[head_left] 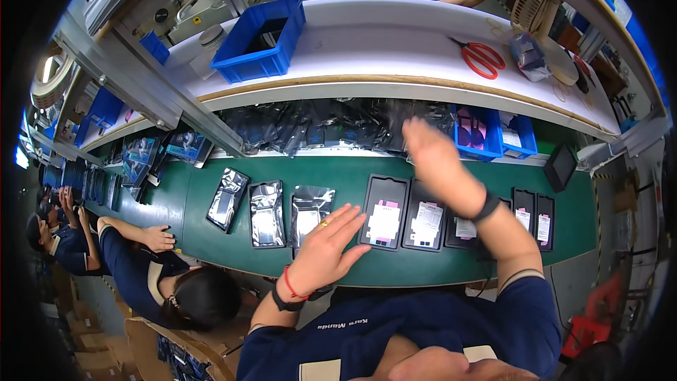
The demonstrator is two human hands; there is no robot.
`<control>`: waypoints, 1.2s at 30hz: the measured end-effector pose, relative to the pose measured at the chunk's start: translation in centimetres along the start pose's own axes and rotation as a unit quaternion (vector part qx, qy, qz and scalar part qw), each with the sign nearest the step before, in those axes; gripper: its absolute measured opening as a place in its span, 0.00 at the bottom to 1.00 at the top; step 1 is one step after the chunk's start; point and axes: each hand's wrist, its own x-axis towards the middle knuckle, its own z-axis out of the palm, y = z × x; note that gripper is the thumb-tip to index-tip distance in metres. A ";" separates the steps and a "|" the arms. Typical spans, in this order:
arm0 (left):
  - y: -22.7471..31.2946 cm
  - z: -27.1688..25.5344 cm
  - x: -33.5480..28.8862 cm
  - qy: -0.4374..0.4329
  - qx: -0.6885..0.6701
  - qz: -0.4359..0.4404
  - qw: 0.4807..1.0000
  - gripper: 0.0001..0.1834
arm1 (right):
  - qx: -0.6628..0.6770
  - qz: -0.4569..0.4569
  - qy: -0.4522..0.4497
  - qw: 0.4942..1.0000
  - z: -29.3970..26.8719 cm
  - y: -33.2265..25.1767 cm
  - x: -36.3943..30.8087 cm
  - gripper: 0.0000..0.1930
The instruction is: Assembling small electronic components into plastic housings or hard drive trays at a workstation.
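Observation:
My left hand (328,243) lies with fingers stretched and slightly apart, a ring on one. It is over the lower part of a silvery plastic-bagged item (312,201) and next to a black tray (385,201) that holds a white printed slip and pink pieces. Two more bagged items, a middle one (266,215) and a tilted one (227,201), lie to the left. My right hand (429,147) is raised over the bench's back edge, by a row of bagged dark items (338,127) under the shelf. Its fingers are smeared by motion, hiding whether they hold anything.
More black trays with slips, one (425,222) partly under my right forearm, line the green bench (331,169). Blue bins (476,134) stand below the shelf. Above are a blue crate (259,39) and red scissors (482,58). Co-workers sit left and opposite.

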 end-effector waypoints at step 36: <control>0.5 5.2 0.0 0.012 0.086 -0.083 0.993 0.36 | 0.007 0.221 -0.064 0.973 12.4 13.6 2.5 0.19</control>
